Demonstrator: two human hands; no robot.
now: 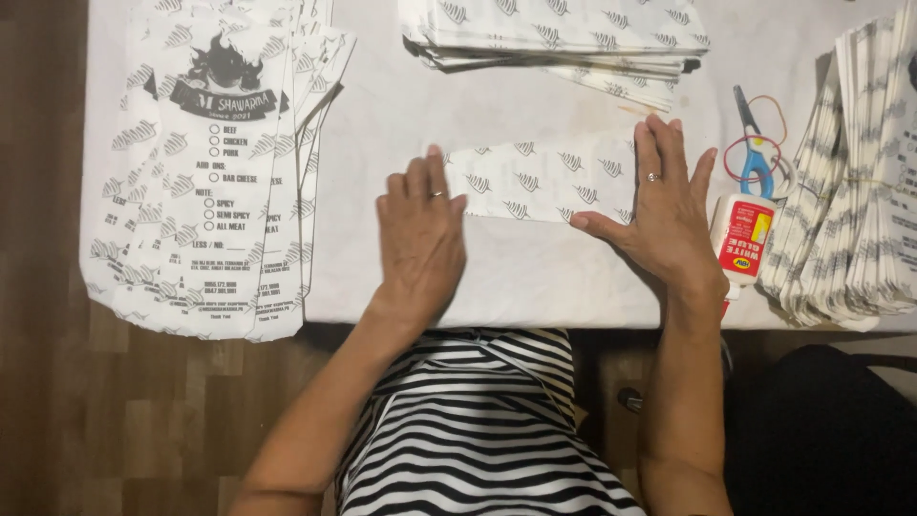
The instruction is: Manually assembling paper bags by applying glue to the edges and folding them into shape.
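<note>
A folded sheet of white printed paper (544,180) lies on the white table (535,272) in front of me. My left hand (418,234) rests flat, fingers together, on the sheet's left end. My right hand (666,210) presses flat on its right end, fingers spread, thumb along the lower edge. Each hand wears a ring. Neither hand grips anything.
A stack of printed paper wrappers (205,162) overhangs the table's left front edge. Another pile of folded sheets (564,38) lies at the back, and a fanned stack (855,182) at the right. A white glue bottle (743,239) and blue-handled scissors (755,153) with rubber bands lie by my right hand.
</note>
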